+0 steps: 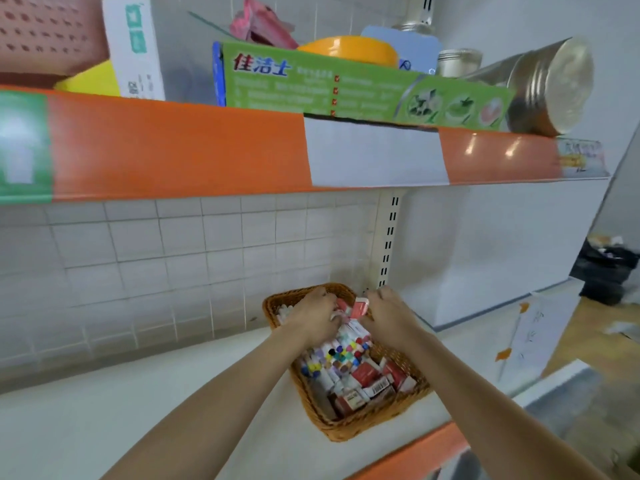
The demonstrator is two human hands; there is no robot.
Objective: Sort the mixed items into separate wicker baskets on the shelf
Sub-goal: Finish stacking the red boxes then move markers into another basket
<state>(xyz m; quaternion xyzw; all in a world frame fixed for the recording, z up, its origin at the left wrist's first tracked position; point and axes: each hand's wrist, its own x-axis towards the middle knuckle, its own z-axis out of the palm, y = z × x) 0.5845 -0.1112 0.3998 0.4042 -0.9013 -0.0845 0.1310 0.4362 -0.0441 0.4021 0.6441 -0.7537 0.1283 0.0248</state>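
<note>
lower shelf (173, 410), white: one wicker basket (374, 424) near the back wall, filled with markers (343, 355) with coloured caps, and small red and white boxes (367, 374) at its near end. i see my left hand (313, 315) over the basket's far end, fingers curled down into the contents; what they hold i cannot tell. my right hand (388, 311) is beside it, fingers curled, pinching a small red and white box (358, 308) lifted just above the markers. upper shelf, orange edge (173, 147): green toothpaste box (346, 88), white carton (133, 46), yellow bowl (349, 50), metal tin (550, 88) lying on its side, pink basket (45, 32) at far left.
</note>
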